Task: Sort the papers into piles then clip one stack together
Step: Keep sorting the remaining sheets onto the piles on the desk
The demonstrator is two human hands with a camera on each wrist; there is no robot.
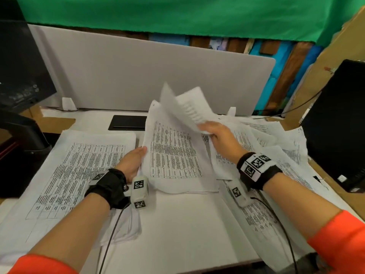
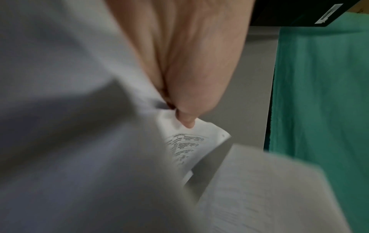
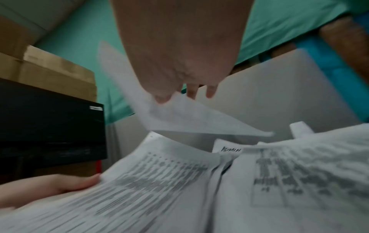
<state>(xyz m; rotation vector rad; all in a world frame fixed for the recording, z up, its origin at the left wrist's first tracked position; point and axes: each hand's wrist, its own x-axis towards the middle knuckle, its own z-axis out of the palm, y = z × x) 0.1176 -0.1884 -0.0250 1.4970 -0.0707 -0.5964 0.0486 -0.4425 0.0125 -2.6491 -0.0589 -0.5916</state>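
Note:
Printed table sheets cover the white desk (image 1: 177, 224). My left hand (image 1: 132, 161) grips the left edge of a raised bundle of papers (image 1: 173, 155) at the desk's middle; in the left wrist view its thumb (image 2: 186, 121) presses on a printed page (image 2: 191, 141). My right hand (image 1: 214, 133) pinches a single blurred sheet (image 1: 187, 104) held up in the air above that bundle; in the right wrist view the sheet (image 3: 179, 116) hangs from its fingertips (image 3: 162, 98). A tidy pile (image 1: 79, 171) lies flat to the left. A loose heap (image 1: 272, 147) spreads to the right.
A grey divider panel (image 1: 138, 76) stands behind the desk. A black monitor (image 1: 21, 68) is at the left and a black box (image 1: 339, 123) at the right. A flat black slab (image 1: 129, 122) lies near the divider. Wrist-camera cables trail over the desk's front.

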